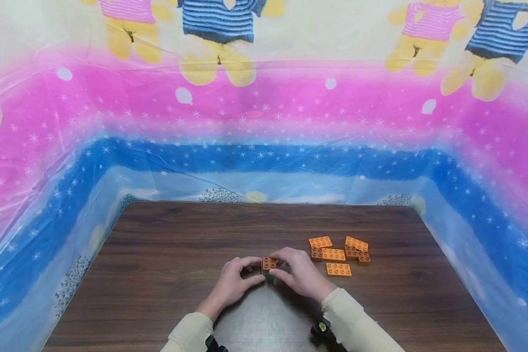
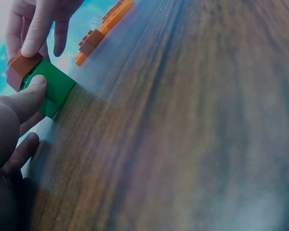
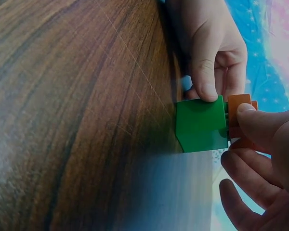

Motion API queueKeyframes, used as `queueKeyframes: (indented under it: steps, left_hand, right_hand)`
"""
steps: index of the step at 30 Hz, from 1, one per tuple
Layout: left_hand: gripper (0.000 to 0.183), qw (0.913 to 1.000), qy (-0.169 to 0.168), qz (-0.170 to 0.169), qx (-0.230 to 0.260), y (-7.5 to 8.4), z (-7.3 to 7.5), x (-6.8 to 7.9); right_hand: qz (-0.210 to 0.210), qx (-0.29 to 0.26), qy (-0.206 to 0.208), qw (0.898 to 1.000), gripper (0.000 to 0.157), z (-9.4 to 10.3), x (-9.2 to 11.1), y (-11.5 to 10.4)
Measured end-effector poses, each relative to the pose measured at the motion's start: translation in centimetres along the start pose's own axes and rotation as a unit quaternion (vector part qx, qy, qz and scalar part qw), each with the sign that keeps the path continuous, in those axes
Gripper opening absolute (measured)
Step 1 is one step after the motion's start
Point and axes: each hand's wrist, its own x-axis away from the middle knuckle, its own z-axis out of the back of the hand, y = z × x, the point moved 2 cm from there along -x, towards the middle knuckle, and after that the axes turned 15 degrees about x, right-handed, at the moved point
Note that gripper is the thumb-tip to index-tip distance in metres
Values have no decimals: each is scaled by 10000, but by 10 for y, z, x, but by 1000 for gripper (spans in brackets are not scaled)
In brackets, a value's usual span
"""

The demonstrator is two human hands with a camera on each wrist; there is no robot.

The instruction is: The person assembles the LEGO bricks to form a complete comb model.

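A green block stands on the table in front of me. My left hand holds it between thumb and fingers. Over its studs sits a small brown-orange brick, which the right hand pinches at its sides. In the right wrist view a narrow gap with green studs shows between brick and block. The left wrist view has the brick slightly tilted against the green block. Fingers hide part of both pieces.
Right of my hands lie several orange bricks and brown bricks, some overlapping. The dark wooden table ends at a patterned cloth around its back and sides.
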Motion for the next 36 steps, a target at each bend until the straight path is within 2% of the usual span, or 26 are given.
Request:
queueKeyframes:
  steps: [18,27,31,36]
  left_hand:
    - [35,10000,-21,-20,-31,0,-1,-1]
    - [36,10000,-32,-60,-20,0,1,0]
    - [38,9999,-51,-71,71,1,2,0]
    - [48,9988,-112,-106,475,1,3,0]
  right_hand:
    - [132,385,-133,9991,29,4,-4,-6]
    - [72,157,-77,9998,29,5,-2,-6]
    - [35,96,-91,9999,30,4,-2,-5]
    - [-10,96,-75,9999,31,3,-2,-3]
